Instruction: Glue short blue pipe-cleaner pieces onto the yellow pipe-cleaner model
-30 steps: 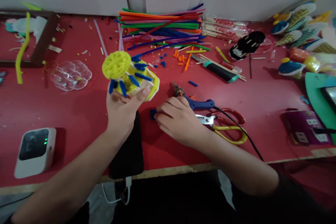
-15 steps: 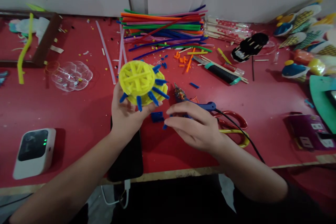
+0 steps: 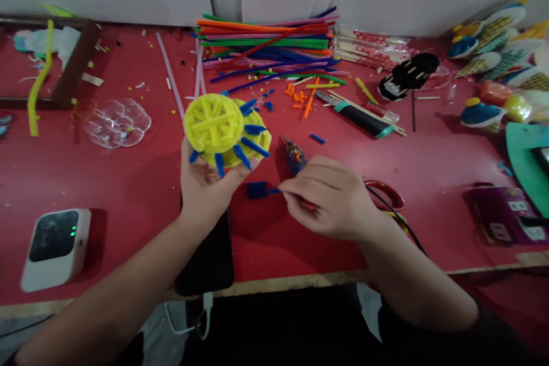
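My left hand (image 3: pixel 206 180) is wrapped round a yellow pipe-cleaner craft (image 3: pixel 214 123), a round, spoked top over a wider disc. Short blue pieces stick out around its side like rays. To the right, just above the table, my right hand (image 3: pixel 323 197) is closed in a pinch, with a short blue pipe-cleaner piece (image 3: pixel 274 190) at its fingertips. Beside that piece lies a small blue bundle (image 3: pixel 256 190). A blue glue gun (image 3: pixel 295 155) with a messy nozzle rests behind my right hand, which covers its handle.
Coloured pipe cleaners (image 3: pixel 266 40) are piled at the back. A utility knife (image 3: pixel 362 117), clear flower-shaped tray (image 3: pixel 118 124) and orange bits (image 3: pixel 294 94) lie around. A black phone (image 3: pixel 210 263) is under my left forearm; a white device (image 3: pixel 55 249) stands left, scissors handles (image 3: pixel 388 191) right.
My right hand has closed from a looser finger pose into a pinch and shifted slightly right. The yellow craft in my left hand has moved a little left and towards the back.
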### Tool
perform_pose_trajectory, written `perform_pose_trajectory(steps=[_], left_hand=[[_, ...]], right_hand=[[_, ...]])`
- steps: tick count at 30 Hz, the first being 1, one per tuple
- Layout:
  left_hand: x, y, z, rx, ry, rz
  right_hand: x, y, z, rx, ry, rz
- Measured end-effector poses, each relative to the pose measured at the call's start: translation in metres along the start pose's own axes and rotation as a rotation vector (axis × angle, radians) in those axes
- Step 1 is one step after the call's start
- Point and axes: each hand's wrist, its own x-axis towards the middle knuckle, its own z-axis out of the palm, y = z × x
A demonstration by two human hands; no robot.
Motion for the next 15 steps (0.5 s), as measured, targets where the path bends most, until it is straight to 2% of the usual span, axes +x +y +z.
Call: perform_pose_trajectory(steps=[3, 5, 7, 10, 13, 15], left_hand=[[0.004, -0.005, 0.0, -0.026, 0.031, 0.052], [0.003, -0.009, 0.0, -0.063, 0.034, 0.083], [0.002, -0.01, 0.0, -0.093, 0.038, 0.088], [-0.001, -0.007, 0.001, -0.1, 0.019, 0.002], [-0.003, -0.006, 0.002, -0.095, 0.001, -0.024], [-0.003, -0.006, 0.001, -0.101, -0.005, -0.008]], right_hand=[[0.001, 0.006, -0.001, -0.031, -0.224, -0.041], [0.001, 0.01, -0.011, 0.041, -0.235, 0.01], [-0.003, 0.015, -0.027, 0.075, -0.198, 0.128], [-0.02, 0.028, -0.047, -0.073, -0.28, 0.321], [-0.039, 0.041, -0.047, -0.147, -0.4, 0.362], [-0.044, 0.046, -0.038, -0.161, -0.415, 0.368]])
